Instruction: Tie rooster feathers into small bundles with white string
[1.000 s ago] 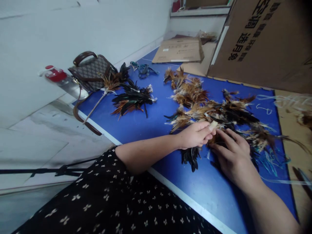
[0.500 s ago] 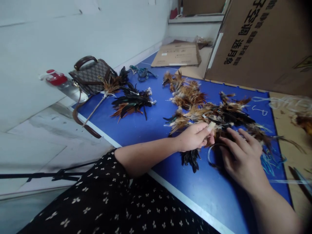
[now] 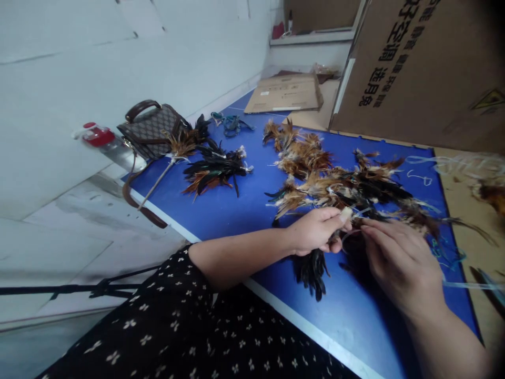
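Blue tabletop [image 3: 232, 216] by pale wall [image 3: 205, 52], left hand [image 3: 316, 230] clenched round black feathers [image 3: 313, 273], grip of right hand [image 3: 406, 260] unclear

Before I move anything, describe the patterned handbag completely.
The handbag sits at the left end of the blue table, near the wall. Its grey-brown body has a repeating pattern and smooth, leather-like brown trim. The curved brown handle stands up; a brown strap trails over the table's edge. A red-capped bottle lies tilted beside it, and brown feathers on a stick partly overlap its right side. Neither hand touches it. Its contents are hidden.
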Tool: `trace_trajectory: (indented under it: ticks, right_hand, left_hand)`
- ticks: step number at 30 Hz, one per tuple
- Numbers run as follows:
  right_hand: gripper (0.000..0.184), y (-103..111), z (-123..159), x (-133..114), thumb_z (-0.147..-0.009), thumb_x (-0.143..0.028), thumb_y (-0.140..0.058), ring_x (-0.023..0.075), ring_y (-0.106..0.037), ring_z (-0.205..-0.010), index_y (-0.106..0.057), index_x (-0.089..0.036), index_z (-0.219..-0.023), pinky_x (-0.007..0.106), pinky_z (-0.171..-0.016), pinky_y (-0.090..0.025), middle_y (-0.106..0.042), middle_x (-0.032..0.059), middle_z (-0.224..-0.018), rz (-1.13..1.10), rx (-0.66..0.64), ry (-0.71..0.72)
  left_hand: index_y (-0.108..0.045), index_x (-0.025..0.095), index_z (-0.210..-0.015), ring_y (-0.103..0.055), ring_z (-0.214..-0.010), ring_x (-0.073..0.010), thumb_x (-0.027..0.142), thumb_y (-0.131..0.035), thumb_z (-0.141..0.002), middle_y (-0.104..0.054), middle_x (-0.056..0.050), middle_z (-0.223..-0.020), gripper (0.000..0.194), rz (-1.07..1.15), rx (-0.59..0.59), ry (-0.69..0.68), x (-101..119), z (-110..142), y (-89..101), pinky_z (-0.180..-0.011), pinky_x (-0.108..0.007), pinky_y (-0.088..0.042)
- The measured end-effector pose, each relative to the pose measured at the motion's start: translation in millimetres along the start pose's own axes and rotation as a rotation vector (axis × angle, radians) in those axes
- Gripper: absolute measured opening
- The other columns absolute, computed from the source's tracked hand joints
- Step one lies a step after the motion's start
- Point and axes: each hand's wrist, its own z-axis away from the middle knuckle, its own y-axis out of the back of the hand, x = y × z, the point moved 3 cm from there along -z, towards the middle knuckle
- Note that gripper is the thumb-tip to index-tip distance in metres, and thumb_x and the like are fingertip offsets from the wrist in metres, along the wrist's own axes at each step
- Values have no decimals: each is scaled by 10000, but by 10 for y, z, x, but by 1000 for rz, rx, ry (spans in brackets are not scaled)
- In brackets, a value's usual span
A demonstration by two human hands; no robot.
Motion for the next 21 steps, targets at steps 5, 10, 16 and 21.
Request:
trace_trajectory:
  ticks: [5,10,16,21]
  right_hand:
    - [491,-29,44,-50,-1095,-114,-822,262,-911,-1085,-799,-329,-1536,396,-944,-744,-917,55,-1367,-29,27,-46]
    - [592,55,13,-40,-1067,-99,-804,285,-906,-1030,-803,-354,-1601,443,-960,-742,-920,61,-1331,-26,66,-89]
    - [753,338,-108,-36,-980,-208,-799,476,-800,-1411,-740,-433,-1696,757,-1299,-569,-833,93,-1570,32,102,-112]
    - [668,473,-190,-139,-1111,-307,-692,509,-547,-1743,-680,-490,-1753,843,-1436,-397,-601,45,-1878,-186,-19,-204]
  left_hand:
    - [-599,195,-1045,-519,-490,-58,451,-593,-1234,-671,17,-838,318,62,-67,65,-61,6,-25,-455,-185,-271]
    - [-610,196,-1034,-475,-519,-45,449,-627,-1218,-553,67,-796,313,40,-23,8,18,20,12,-486,-181,-290]
    - [-632,191,-1075,-470,-561,-55,489,-646,-1207,-525,64,-810,326,1,-35,-201,152,34,81,-538,-210,-345]
    - [-647,184,-1069,-463,-583,-67,502,-640,-1210,-496,74,-780,347,-126,-70,-250,188,79,47,-602,-245,-385]
